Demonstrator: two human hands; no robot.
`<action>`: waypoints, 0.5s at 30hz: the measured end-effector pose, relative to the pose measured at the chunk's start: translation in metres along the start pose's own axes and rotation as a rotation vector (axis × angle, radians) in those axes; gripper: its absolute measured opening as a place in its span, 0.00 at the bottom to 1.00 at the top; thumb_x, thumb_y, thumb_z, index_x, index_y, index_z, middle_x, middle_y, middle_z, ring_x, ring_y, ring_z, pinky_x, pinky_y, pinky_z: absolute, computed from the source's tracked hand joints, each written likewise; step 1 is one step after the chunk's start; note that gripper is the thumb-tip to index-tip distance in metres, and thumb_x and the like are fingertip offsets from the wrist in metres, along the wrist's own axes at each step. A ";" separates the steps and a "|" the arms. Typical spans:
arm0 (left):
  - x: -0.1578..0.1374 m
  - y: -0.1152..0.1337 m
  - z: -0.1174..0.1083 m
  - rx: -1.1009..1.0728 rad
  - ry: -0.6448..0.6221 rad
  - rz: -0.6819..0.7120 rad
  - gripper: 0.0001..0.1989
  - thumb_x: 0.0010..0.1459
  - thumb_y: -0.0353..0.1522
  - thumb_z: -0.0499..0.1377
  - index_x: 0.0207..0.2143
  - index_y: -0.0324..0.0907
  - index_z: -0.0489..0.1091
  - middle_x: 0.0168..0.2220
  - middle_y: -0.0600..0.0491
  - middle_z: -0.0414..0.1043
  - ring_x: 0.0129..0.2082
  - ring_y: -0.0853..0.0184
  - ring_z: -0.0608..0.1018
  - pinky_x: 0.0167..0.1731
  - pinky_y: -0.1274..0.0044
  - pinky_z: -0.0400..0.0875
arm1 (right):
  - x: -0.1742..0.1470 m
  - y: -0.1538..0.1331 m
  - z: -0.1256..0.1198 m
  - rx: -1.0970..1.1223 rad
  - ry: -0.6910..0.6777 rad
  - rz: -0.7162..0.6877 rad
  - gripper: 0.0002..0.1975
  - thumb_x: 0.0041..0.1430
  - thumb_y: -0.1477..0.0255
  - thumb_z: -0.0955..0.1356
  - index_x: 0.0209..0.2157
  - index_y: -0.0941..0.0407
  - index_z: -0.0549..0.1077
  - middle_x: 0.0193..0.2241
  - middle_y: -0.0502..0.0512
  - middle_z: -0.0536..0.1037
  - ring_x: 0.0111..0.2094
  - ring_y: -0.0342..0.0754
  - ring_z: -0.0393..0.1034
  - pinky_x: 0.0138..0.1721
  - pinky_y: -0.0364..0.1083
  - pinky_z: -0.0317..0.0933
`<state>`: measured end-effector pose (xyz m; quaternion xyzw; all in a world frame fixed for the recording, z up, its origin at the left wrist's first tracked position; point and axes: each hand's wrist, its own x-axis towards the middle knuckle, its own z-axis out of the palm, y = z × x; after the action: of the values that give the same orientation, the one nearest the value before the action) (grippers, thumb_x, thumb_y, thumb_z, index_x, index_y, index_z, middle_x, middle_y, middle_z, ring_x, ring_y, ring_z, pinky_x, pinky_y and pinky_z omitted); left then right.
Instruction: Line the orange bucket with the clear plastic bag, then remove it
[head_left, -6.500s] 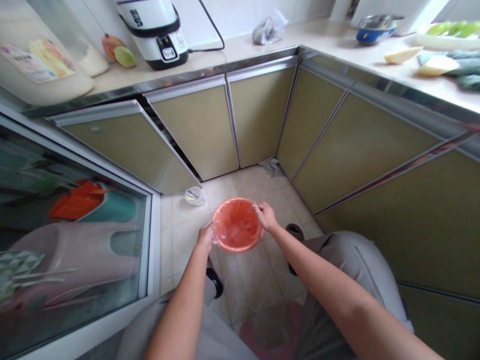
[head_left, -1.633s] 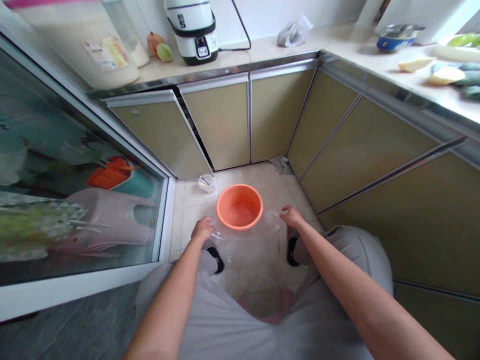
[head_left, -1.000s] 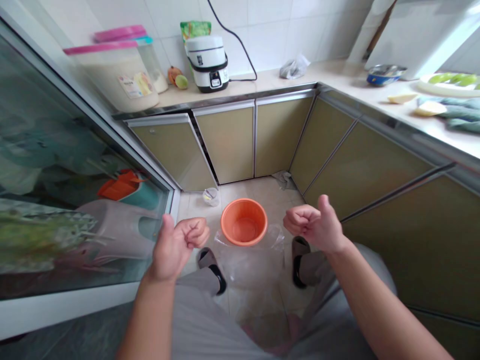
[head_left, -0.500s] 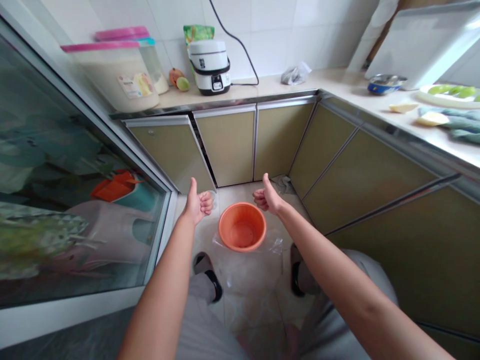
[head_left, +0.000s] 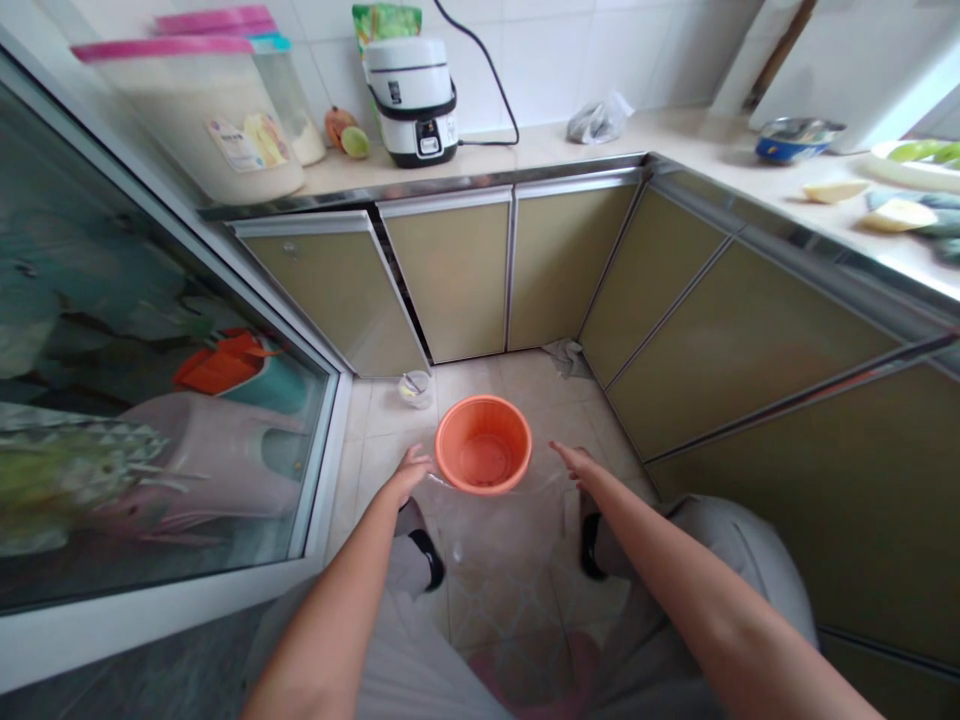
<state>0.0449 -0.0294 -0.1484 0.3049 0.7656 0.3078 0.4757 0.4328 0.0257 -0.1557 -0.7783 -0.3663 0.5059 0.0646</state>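
Note:
An orange plastic basin (head_left: 484,462) stands on the tiled floor between my feet and the cabinets. A clear plastic bag (head_left: 502,525) spreads on the near side of the basin, hard to make out against the tiles. My left hand (head_left: 407,474) is low beside the basin's left side, its fingers stretched towards the bag's edge. On the other side, apart from the basin, my right hand (head_left: 576,464) points its extended fingers inward. Neither hand shows anything held, though the undersides of the fingers are hidden.
A small clear tub (head_left: 415,390) sits on the floor by the slightly ajar cabinet door (head_left: 337,290). A grey cloth (head_left: 568,358) lies in the corner. The glass door (head_left: 150,400) borders my left side. The counter holds a rice cooker (head_left: 411,100) and a large container (head_left: 195,130).
Both hands have come down from thumbs-up fists above the basin's sides to a lower place, and their fingers have opened. The view has tipped slightly downward, and the small tub now shows fully.

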 end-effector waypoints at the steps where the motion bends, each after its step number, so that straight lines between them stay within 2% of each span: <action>1: -0.001 -0.010 0.001 0.053 -0.034 -0.012 0.32 0.49 0.26 0.68 0.58 0.40 0.68 0.51 0.41 0.79 0.46 0.60 0.82 0.42 0.75 0.73 | 0.000 0.009 0.005 0.067 -0.066 0.055 0.26 0.65 0.47 0.65 0.46 0.56 0.70 0.42 0.62 0.78 0.38 0.53 0.75 0.35 0.48 0.68; 3: -0.002 -0.022 0.002 0.159 -0.066 -0.016 0.28 0.52 0.29 0.69 0.56 0.38 0.69 0.51 0.41 0.79 0.47 0.61 0.82 0.43 0.76 0.73 | -0.003 0.018 0.014 0.143 -0.137 0.095 0.20 0.68 0.51 0.65 0.46 0.55 0.69 0.40 0.58 0.78 0.34 0.46 0.73 0.33 0.43 0.68; 5: -0.002 -0.027 0.003 0.236 -0.075 -0.013 0.23 0.51 0.32 0.71 0.50 0.38 0.73 0.46 0.43 0.81 0.44 0.61 0.82 0.40 0.76 0.73 | -0.006 0.019 0.019 0.134 -0.155 0.061 0.12 0.70 0.60 0.65 0.42 0.55 0.69 0.36 0.54 0.77 0.30 0.41 0.70 0.31 0.39 0.65; 7: -0.003 -0.031 0.002 0.317 -0.129 -0.032 0.19 0.48 0.32 0.73 0.42 0.38 0.75 0.36 0.47 0.80 0.36 0.61 0.81 0.33 0.76 0.72 | -0.010 0.019 0.020 0.091 -0.151 0.059 0.07 0.70 0.67 0.65 0.38 0.55 0.68 0.32 0.50 0.74 0.26 0.39 0.67 0.30 0.39 0.64; 9: -0.007 -0.034 -0.002 0.425 -0.219 -0.069 0.15 0.43 0.32 0.74 0.34 0.39 0.75 0.24 0.53 0.74 0.26 0.63 0.77 0.27 0.75 0.68 | -0.015 0.022 0.018 0.047 -0.187 0.086 0.05 0.65 0.71 0.68 0.35 0.56 0.69 0.27 0.47 0.72 0.22 0.39 0.64 0.28 0.40 0.64; 12: -0.018 -0.037 -0.013 0.580 -0.403 -0.130 0.15 0.34 0.29 0.75 0.24 0.41 0.74 0.15 0.58 0.63 0.18 0.65 0.70 0.21 0.75 0.61 | -0.031 0.028 0.009 -0.258 -0.441 0.112 0.08 0.59 0.71 0.73 0.29 0.57 0.71 0.21 0.46 0.69 0.18 0.39 0.61 0.23 0.41 0.62; 15: -0.032 -0.036 -0.023 0.635 -0.608 -0.122 0.18 0.25 0.28 0.77 0.20 0.43 0.72 0.14 0.58 0.62 0.16 0.64 0.67 0.19 0.74 0.59 | -0.054 0.029 -0.007 -0.711 -0.741 0.041 0.11 0.54 0.66 0.76 0.29 0.58 0.73 0.20 0.48 0.72 0.15 0.40 0.60 0.18 0.40 0.57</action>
<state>0.0297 -0.0803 -0.1499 0.4669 0.6640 -0.0751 0.5792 0.4413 -0.0276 -0.1257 -0.5278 -0.4985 0.5930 -0.3482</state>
